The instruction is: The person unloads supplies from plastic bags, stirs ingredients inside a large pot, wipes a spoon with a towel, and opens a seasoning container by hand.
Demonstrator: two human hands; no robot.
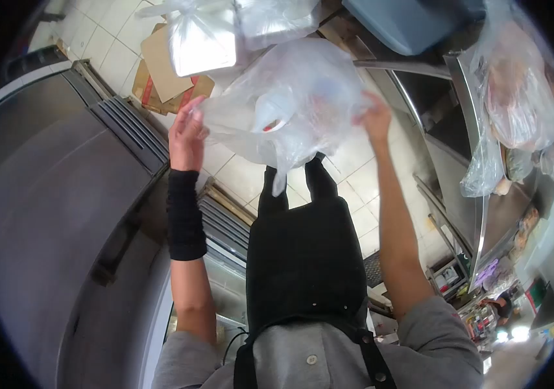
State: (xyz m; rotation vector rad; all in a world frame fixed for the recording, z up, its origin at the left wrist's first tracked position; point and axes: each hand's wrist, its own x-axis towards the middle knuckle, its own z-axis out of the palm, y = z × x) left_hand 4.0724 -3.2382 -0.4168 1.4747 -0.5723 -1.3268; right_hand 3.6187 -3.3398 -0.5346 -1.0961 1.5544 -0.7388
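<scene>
A large, clear plastic bag (309,84) hangs spread between my two hands, above the tiled floor. My left hand (188,133), with a black band on the wrist, is closed on the bag's left edge. On the opposite side my right hand (374,120) pinches the bag, slightly blurred. Inside or behind the thin plastic show a whitish shape (274,107) and a small red spot; I cannot make out what they are. One loose corner of the bag dangles over my legs.
White bagged containers (202,42) stand just beyond the bag, with flattened cardboard (163,71) beside them. A grey bin (413,23) is at the top right. Filled plastic bags (520,97) lie on the metal counter at right. A steel cabinet (63,175) stands left.
</scene>
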